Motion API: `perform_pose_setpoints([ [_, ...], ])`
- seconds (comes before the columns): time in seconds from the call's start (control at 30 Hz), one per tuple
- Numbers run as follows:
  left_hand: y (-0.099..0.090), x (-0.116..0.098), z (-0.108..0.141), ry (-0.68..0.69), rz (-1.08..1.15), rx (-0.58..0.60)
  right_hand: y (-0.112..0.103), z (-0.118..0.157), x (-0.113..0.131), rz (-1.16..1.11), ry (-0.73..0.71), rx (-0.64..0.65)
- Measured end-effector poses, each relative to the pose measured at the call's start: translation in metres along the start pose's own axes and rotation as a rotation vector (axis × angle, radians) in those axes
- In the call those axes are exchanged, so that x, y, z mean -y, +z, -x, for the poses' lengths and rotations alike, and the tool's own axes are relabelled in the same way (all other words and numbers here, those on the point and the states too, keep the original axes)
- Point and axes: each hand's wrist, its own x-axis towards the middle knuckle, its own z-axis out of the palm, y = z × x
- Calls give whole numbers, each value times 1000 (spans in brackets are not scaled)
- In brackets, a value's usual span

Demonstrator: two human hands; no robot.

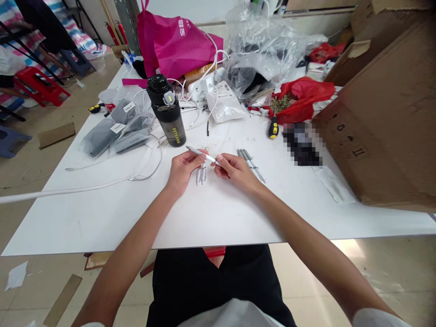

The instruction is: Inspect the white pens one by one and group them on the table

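A white and grey pen [194, 150] is held slantwise between my two hands, just above the table. My left hand [184, 169] is closed on its grey end. At the other end, the fingertips of my right hand [236, 170] pinch the white barrel, and part of that end is hidden by them. Several short, clear and silvery pen parts [201, 175] lie on the table below, between the hands. Just right of my right hand, several grey and white pens [251, 164] lie side by side.
A dark water bottle [168, 113] stands beyond my left hand. Grey bagged packages [117, 127] and white cables lie left. A yellow-black screwdriver [273, 128], a red plastic bag [303, 97] and a big cardboard box [384, 122] are right. A magenta bag [177, 43] stands at the back.
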Motion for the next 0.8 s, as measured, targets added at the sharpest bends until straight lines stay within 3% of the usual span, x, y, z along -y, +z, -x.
perform_pose_setpoints([
  [0.1, 1, -2, 1, -6, 20, -15, 0, -1, 0, -39, -19, -41],
  [0.27, 1, -2, 1, -23, 34, 15, 1, -2, 3, -135, 57, 35],
  [0.43, -1, -2, 0, -6, 51, 13, 2, -1, 7, -184, -34, -64],
  [0.63, -1, -3, 1, 2, 41, 38, 1, -3, 7, -300, 77, 42],
  [0.8, 1, -2, 2, 12, 54, 30, 4, -1, 11, -358, 18, -79],
])
